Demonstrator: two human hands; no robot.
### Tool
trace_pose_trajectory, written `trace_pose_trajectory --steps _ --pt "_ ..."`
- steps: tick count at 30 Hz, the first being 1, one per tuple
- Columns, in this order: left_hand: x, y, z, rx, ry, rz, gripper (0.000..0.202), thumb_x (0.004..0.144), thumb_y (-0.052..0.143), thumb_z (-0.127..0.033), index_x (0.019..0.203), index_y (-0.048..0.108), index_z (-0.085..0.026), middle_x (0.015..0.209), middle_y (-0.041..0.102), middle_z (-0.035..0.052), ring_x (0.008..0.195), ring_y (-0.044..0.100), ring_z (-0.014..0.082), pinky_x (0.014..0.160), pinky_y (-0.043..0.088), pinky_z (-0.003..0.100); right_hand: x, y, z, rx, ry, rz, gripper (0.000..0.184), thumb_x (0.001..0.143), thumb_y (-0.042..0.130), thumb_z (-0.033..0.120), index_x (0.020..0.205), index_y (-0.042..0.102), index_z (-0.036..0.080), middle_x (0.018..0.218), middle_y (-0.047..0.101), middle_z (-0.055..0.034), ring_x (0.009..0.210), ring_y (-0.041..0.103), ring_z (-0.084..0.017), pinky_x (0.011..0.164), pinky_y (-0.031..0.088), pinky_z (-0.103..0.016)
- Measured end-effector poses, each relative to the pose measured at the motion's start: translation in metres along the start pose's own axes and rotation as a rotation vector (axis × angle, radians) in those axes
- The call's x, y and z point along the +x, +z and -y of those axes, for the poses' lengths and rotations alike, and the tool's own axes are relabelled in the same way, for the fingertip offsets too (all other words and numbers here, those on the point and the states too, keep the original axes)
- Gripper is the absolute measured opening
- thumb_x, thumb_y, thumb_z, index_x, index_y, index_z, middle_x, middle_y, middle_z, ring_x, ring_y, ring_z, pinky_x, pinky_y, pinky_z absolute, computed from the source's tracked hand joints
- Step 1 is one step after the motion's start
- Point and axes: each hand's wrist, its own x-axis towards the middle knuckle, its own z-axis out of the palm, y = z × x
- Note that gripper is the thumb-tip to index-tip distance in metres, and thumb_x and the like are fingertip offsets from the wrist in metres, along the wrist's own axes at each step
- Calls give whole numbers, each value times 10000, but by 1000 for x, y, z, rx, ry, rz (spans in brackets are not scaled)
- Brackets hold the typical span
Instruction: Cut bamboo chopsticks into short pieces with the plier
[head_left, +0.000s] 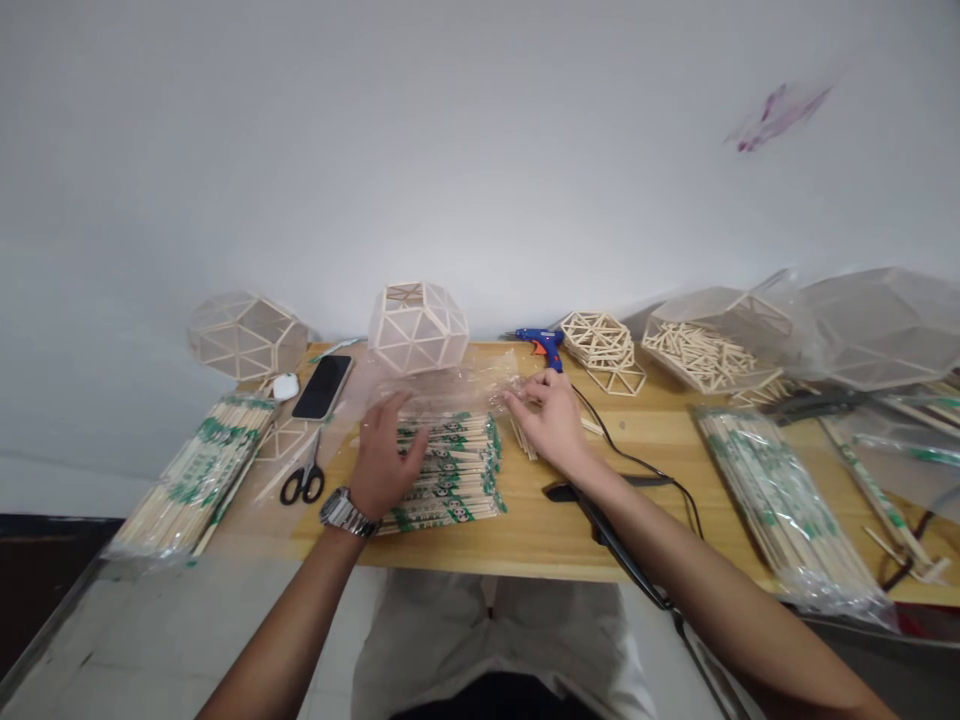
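My left hand [386,455], with a metal watch [346,512] at the wrist, lies over the left end of a pile of wrapped chopsticks [457,480]. Its thumb and fingers are apart, partly over a clear plastic bag [450,390]. The chopstick wrappers have green print. Just beyond the pile, my right hand [551,420] has thumb and fingers pinched on the crumpled right end of that bag. Some short sticks [523,440] lie beneath this hand, partly hidden.
Scissors [304,482] and a phone [324,388] lie left. More bagged chopsticks [199,470] [784,500] flank the workspace. Behind stand a stick-framed polyhedron [418,330] and a blue glue gun [541,343]. Triangulated stick frames [600,345] are stacked beside it; a black cable [637,458] crosses the table.
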Motion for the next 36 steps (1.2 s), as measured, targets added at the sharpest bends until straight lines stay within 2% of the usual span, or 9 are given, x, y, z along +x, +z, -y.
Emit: trace_pose_trajectory --steps 6,10,15,19,22,24,27,31,36 --pt "14 -14 23 55 -98 -66 424 947 568 -326 1329 533 -148 1298 632 179 1260 579 309 1127 455 490 -2 -17 -15 47 -1 19 330 939 633 425 701 709 209 734 689 -58 834 620 -253 860 475 -390" --pt "29 -16 24 73 -68 -133 484 921 583 -319 1358 503 -127 1319 602 200 1288 549 320 1150 431 506 -5 -21 -22 23 31 106 339 978 575 425 872 799 192 823 764 -84 821 647 -254 817 494 -381" --pt "84 -39 9 115 57 -195 500 901 584 -314 1377 519 -174 1427 529 178 1395 467 331 1213 348 534 -7 -18 -18 -50 10 90 405 972 583 421 1226 777 173 980 792 -128 825 683 -265 812 533 -399" --pt "132 -54 35 188 -24 -164 388 902 525 -223 1281 599 -188 1364 583 166 1343 515 326 1176 385 528 -7 -27 -12 -102 -4 69 482 998 538 415 1379 690 162 779 748 -85 737 673 -262 779 546 -407" --pt "148 -50 82 334 -241 8 322 902 456 -179 1146 665 -152 1146 683 171 1156 620 325 1068 466 503 -6 -46 -8 -122 -67 -29 413 1009 532 387 1311 722 178 769 745 -78 768 673 -271 798 551 -423" --pt "150 -41 112 449 -348 189 334 876 477 -173 1124 695 -122 1166 693 198 1143 632 333 1047 478 481 -6 -61 -3 -159 -149 -140 306 1000 548 341 1158 771 204 879 774 -98 875 676 -288 834 552 -443" --pt "146 -24 143 535 -379 377 433 885 491 -219 1261 677 -112 1296 671 212 1188 626 337 1022 487 453 -4 -83 8 -218 -264 -258 185 949 591 231 990 771 233 942 781 -89 985 658 -302 881 547 -469" --pt "150 -6 159 564 -401 458 476 879 532 -288 1289 677 -95 1294 681 240 1218 617 370 1008 485 463 1 -100 20 -236 -403 -317 211 857 580 86 824 712 247 896 770 -60 1034 656 -305 945 530 -502" --pt "162 -3 153 547 -396 456 346 865 525 -269 1086 740 -112 1184 708 243 1150 633 376 958 486 474 5 -109 23 -274 -497 -372 255 776 581 6 773 662 248 1043 764 -56 1194 606 -345 1031 477 -587"
